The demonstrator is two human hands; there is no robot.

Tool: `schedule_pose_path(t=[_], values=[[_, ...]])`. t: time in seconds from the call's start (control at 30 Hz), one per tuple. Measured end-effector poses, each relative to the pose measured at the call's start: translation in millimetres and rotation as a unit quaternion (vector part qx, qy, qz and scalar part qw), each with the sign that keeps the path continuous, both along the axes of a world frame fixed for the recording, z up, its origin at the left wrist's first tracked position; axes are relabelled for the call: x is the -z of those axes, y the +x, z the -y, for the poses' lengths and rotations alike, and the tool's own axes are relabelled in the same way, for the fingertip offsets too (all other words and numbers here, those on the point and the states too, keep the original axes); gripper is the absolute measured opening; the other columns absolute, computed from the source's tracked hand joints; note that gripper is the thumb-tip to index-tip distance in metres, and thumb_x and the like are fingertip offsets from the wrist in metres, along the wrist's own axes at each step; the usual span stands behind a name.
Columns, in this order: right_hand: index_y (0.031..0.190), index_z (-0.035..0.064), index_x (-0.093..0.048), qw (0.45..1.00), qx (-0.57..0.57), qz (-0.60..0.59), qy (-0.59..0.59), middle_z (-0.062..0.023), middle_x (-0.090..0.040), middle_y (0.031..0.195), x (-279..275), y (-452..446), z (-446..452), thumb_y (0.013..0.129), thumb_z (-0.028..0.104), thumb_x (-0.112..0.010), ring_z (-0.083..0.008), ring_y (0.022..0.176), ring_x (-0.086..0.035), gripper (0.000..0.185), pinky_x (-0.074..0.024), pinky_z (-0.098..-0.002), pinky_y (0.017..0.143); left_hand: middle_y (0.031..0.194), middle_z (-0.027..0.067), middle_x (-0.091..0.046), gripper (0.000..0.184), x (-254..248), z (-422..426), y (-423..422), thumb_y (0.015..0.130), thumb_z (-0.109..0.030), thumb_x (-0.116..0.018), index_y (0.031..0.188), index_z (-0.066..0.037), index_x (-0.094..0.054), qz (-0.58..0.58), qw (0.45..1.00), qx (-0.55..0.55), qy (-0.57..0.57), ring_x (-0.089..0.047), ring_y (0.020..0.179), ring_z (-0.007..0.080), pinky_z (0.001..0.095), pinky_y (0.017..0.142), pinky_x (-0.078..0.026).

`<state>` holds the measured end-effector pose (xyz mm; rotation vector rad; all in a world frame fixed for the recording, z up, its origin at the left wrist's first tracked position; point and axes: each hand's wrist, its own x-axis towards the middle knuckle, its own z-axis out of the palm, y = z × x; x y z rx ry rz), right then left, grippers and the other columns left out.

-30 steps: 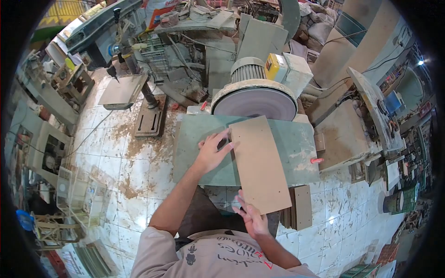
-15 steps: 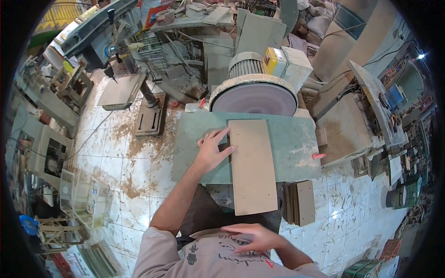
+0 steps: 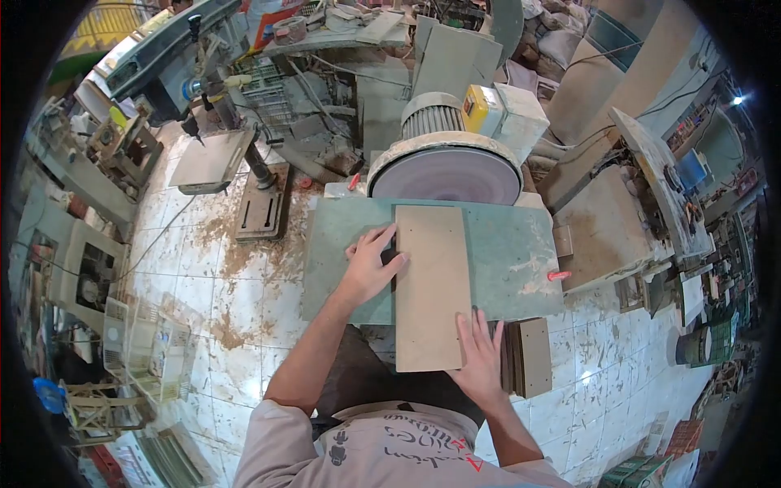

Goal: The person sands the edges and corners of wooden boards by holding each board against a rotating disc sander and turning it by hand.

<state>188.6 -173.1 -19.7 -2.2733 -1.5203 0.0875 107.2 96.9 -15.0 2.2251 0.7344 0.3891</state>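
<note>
A long tan rectangular board (image 3: pixel 431 285) with small holes near its corners lies on the green worktable (image 3: pixel 342 220), its near end overhanging the front edge. My left hand (image 3: pixel 373 264) rests by the board's left edge with fingers spread, the index fingertip and thumb touching that edge. At the near right corner, my right hand (image 3: pixel 482 362) holds the board: a finger lies along its top, and the thumb seems to go beneath, mostly hidden. Just beyond the board's far end stands a disc sander (image 3: pixel 447 175) with a grey round face.
A stack of similar boards (image 3: pixel 533 358) stands right of the worktable's front. Red clamps (image 3: pixel 559 276) sit at the table's edges. A drill press (image 3: pixel 264 175) stands to the left, and a wooden bench (image 3: pixel 610 236) to the right. Dust lies on the white tiled floor (image 3: pixel 236 285).
My right hand has come from in front of my shirt to the board's near right corner. The board has shifted slightly left and towards the disc. My left hand has stayed beside it.
</note>
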Motion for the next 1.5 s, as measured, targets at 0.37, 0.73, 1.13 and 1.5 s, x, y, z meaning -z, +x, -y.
schedule_pose_path(t=[0.37,0.73,1.13,1.5], values=[[0.143,0.0046,-0.035,1.0,0.003,0.01,0.018,-0.0232,-0.041,0.141,5.4,-4.7,-28.0,0.071,0.046,-0.075,-0.0373,0.137,-0.032,0.092,-0.0051,-0.0668,0.109,0.13,0.0201,-0.049,0.057,3.7,-0.8,3.7,0.087,-0.022,-0.061,0.136,0.001,-0.044,0.07,0.994,-0.079,-0.04,-0.049,0.123,0.0319,0.0363,0.104,-0.039],[0.144,0.005,-0.034,1.0,-0.003,0.005,0.031,-0.0242,-0.041,0.141,5.8,-2.0,-32.8,0.07,0.041,-0.077,-0.0357,0.138,-0.031,0.093,-0.0044,-0.0675,0.109,0.123,0.0216,-0.052,0.054,10.1,-0.6,6.0,0.084,-0.02,-0.061,0.131,0.005,-0.047,0.12,0.987,-0.095,-0.047,-0.057,0.109,0.0331,0.0382,0.096,-0.045],[0.144,0.004,-0.033,1.0,-0.006,0.003,0.031,-0.0252,-0.04,0.141,10.3,-2.9,-34.8,0.066,0.038,-0.08,-0.0345,0.139,-0.031,0.098,-0.0014,-0.0708,0.107,0.125,0.0233,-0.052,0.054,15.2,-5.0,3.8,0.085,-0.018,-0.06,0.13,0.008,-0.047,0.133,0.986,-0.088,-0.045,-0.054,0.116,0.0352,0.0371,0.099,-0.043],[0.144,0.0036,-0.034,1.0,0.001,0.008,0.015,-0.0229,-0.041,0.142,6.0,-3.6,-35.4,0.07,0.043,-0.077,-0.035,0.138,-0.032,0.094,-0.001,-0.0716,0.106,0.125,0.0222,-0.052,0.055,13.9,-9.5,1.9,0.085,-0.02,-0.062,0.13,0.008,-0.047,0.13,0.99,-0.061,-0.003,-0.055,0.114,0.035,0.0374,0.097,-0.044]])
